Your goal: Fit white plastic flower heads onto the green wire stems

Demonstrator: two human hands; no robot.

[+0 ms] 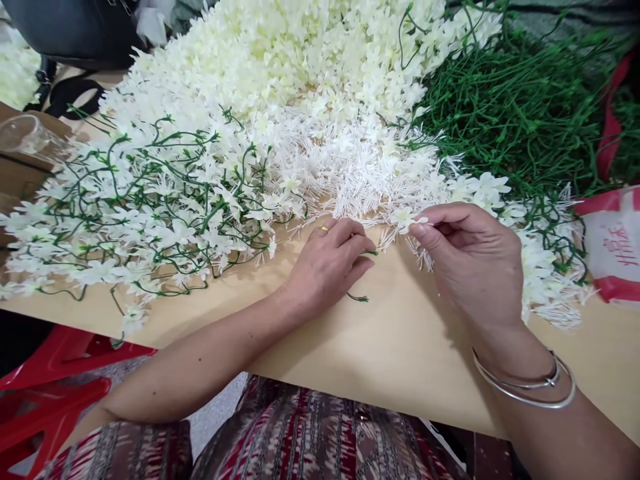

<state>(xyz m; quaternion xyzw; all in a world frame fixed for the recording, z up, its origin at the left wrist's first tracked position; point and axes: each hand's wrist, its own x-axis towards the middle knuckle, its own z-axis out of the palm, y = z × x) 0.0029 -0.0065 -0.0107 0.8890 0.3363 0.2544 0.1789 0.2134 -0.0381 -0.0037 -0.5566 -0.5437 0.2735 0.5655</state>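
Observation:
My right hand (475, 267) pinches a small white artificial flower (403, 219) between thumb and forefinger, just above the table. My left hand (330, 267) rests low over the wood with its fingers curled around a green plastic stem (359, 299). Green tips poke out at the fingertips and below the hand; most of what lies in the palm is hidden. Thin white stamens (357, 183) lie in a loose heap right behind both hands. To the left spreads a pile of white flowers on green stems (185, 213).
Loose cream petals (300, 47) are heaped at the back. Bare green stems (510, 107) form a tangled mound at the right rear. A red and white packet (613, 243) sits at the right edge. A clear cup (30, 137) and black bag (75, 30) are at left; red stools (60, 380) stand below.

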